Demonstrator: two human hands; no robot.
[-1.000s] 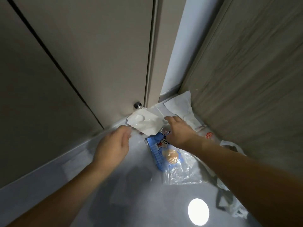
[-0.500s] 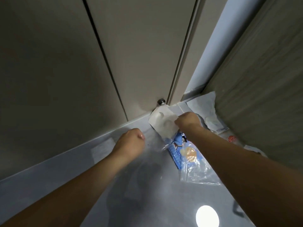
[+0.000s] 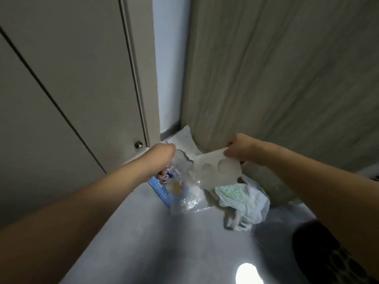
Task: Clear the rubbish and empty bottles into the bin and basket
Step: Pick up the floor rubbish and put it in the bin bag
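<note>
Rubbish lies on the grey floor in a corner. My right hand (image 3: 240,148) pinches a white moulded card tray (image 3: 217,171) with round hollows and holds it lifted above the floor. My left hand (image 3: 162,158) grips the top of a clear plastic bag (image 3: 184,193) with a blue printed snack wrapper (image 3: 162,191) in it. A crumpled white plastic bag (image 3: 246,203) with pale green contents lies under the tray. A white sheet of paper (image 3: 184,140) lies flat in the corner behind my hands. No bin, basket or bottle is in view.
Beige cupboard doors (image 3: 71,78) rise on the left, with a metal door stop (image 3: 138,144) at the base. A wood-grain panel (image 3: 287,68) stands on the right. A dark patterned object (image 3: 328,255) sits at the lower right. A lamp's bright reflection (image 3: 248,273) shows on the floor.
My right hand has lifted the white card tray up and to the right. My left hand has closed on the clear bag. The view has swung right, revealing the crumpled white bag.
</note>
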